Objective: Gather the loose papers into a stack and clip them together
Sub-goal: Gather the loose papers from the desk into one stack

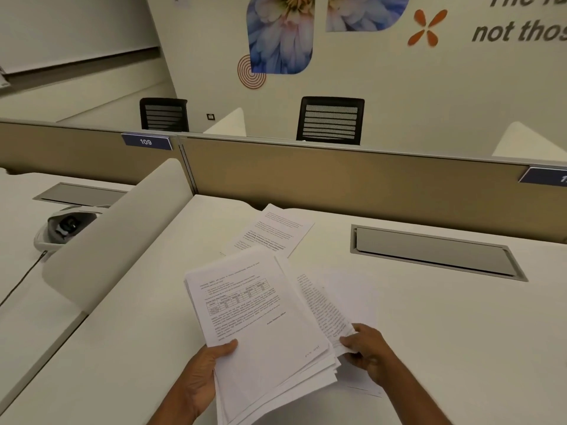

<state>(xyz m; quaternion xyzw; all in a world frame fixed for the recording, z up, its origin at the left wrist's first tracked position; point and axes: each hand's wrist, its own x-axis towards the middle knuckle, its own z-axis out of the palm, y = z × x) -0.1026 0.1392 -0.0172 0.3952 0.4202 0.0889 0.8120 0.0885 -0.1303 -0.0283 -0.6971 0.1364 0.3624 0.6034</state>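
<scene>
Both hands are on paper: my left hand (202, 372) grips the stack of papers (260, 317) at its near left edge, thumb pressed flat on the top page and fingers curled underneath. My right hand (368, 351) pinches the near corner of a printed sheet (322, 308) that juts out from beneath the stack's right side. The stack is tilted, its top page bearing text and a small table, and its lower edges are fanned and uneven. I cannot tell whether the pinched sheet is lifted off the counter (445, 332) or lying on it. Just right of that sheet a blank white page (352, 286) lies flat on the counter, and part of another page shows under my right wrist. Beyond the stack, a single page of text (273, 231) lies by itself, angled, near the tan partition (337, 176). To the right, a grey cable hatch (429, 253) is set into the counter. On my left a rounded white divider (116, 240) separates this place from the next one, where a white device with a dark cord (61, 228) sits. A blue tag reading 109 (146, 142) is fixed to the partition top, and two black mesh chairs (330, 119) stand behind it.
</scene>
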